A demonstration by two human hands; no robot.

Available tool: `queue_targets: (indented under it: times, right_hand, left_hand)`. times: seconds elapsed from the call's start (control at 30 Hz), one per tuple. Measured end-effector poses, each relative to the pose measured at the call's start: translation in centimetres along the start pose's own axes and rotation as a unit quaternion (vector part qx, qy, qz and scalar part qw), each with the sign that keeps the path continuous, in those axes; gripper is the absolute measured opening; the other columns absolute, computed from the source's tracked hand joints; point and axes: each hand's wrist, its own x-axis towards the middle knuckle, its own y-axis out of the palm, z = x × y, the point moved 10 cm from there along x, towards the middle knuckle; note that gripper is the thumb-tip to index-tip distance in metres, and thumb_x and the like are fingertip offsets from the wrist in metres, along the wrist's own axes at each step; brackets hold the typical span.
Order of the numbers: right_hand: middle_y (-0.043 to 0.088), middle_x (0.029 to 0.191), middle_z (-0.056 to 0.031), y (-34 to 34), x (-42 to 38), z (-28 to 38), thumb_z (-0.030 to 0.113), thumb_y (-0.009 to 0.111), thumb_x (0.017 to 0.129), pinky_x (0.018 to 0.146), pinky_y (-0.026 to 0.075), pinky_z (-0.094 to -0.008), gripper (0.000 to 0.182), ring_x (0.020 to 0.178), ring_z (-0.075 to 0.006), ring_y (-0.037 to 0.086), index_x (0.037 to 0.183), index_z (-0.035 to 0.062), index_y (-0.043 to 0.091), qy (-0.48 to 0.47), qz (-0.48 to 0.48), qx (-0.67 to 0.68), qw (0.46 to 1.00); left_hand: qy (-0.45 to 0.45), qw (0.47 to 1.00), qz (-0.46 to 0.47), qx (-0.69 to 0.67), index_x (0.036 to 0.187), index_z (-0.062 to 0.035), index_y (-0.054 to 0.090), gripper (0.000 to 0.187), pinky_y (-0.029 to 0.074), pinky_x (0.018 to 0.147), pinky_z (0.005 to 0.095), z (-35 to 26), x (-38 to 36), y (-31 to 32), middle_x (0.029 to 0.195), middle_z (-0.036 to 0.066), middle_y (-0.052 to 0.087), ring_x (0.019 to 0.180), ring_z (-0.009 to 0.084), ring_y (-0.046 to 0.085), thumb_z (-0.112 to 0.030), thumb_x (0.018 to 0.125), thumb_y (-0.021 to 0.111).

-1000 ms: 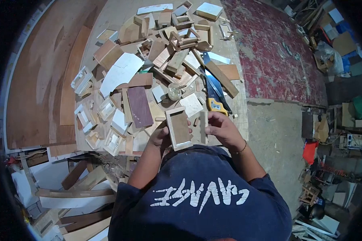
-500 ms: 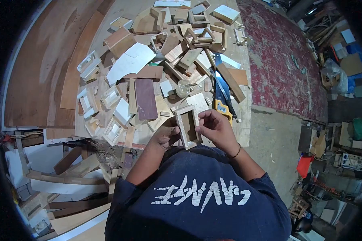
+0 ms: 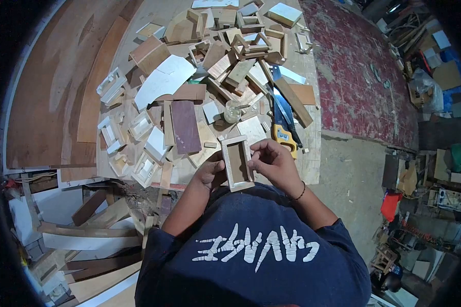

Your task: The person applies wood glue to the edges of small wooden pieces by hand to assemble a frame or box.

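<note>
A small open wooden box, a shallow rectangular tray with pale rims, sits between my two hands just above the near edge of the workbench. My left hand grips its left side from below. My right hand closes on its right wall, fingers curled over the rim. The box's brown bottom faces up toward me.
The workbench is piled with wood offcuts, several small box frames, a dark maroon panel, a glass jar and a handsaw with a yellow handle. A large plywood sheet lies left. Red flooring and clutter lie to the right.
A second ago my right hand held a separate wood strip beside the three-sided box. Now the strip stands against the box's right side, and both hands grip the closed frame.
</note>
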Motion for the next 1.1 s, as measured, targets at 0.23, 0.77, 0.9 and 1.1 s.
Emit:
queue_targets:
  times: [0.23,0.77,0.9,1.1]
  right_hand:
    - [0.057,0.080,-0.0008,0.6,-0.1,-0.4,-0.004,0.065,0.080,0.065,0.047,-0.0204,0.027,0.072,-0.0064,0.057,0.104,-0.0017,0.053,0.008,-0.005,0.019,1.000]
    - [0.056,0.076,0.0014,0.1,0.1,-0.5,0.000,0.071,0.076,0.062,0.045,-0.0184,0.033,0.068,-0.0037,0.053,0.105,-0.0015,0.055,-0.007,-0.008,-0.022,1.000]
    - [0.056,0.075,0.0010,0.2,0.1,-0.3,0.000,0.071,0.075,0.062,0.045,-0.0187,0.035,0.068,-0.0040,0.053,0.106,-0.0018,0.055,0.001,-0.009,-0.022,1.000]
    - [0.057,0.076,-0.0001,0.5,0.0,-0.3,-0.001,0.070,0.075,0.061,0.046,-0.0194,0.034,0.068,-0.0044,0.053,0.105,-0.0024,0.055,-0.009,-0.007,-0.031,0.999]
  left_hand:
    - [-0.004,0.999,0.046,-0.013,0.133,-0.0006,0.040,0.075,0.045,0.095,0.0467,0.3,0.0,0.3,0.124,0.017,0.053,0.111,0.0303,0.055,-0.028,0.073,0.076]
    - [-0.001,1.000,-0.004,0.014,0.125,0.0010,0.049,0.062,0.048,0.090,0.0416,0.5,0.2,-0.1,0.116,0.015,0.059,0.105,0.0257,0.059,-0.024,0.075,0.074]
    - [-0.002,0.999,-0.021,0.028,0.124,0.0012,0.050,0.061,0.050,0.088,0.0402,0.6,0.1,-0.5,0.114,0.014,0.059,0.103,0.0249,0.060,-0.024,0.075,0.075]
    - [-0.016,0.998,-0.020,0.053,0.123,0.0016,0.050,0.062,0.051,0.088,0.0401,0.4,0.4,0.8,0.111,0.014,0.060,0.101,0.0244,0.061,-0.027,0.074,0.075]
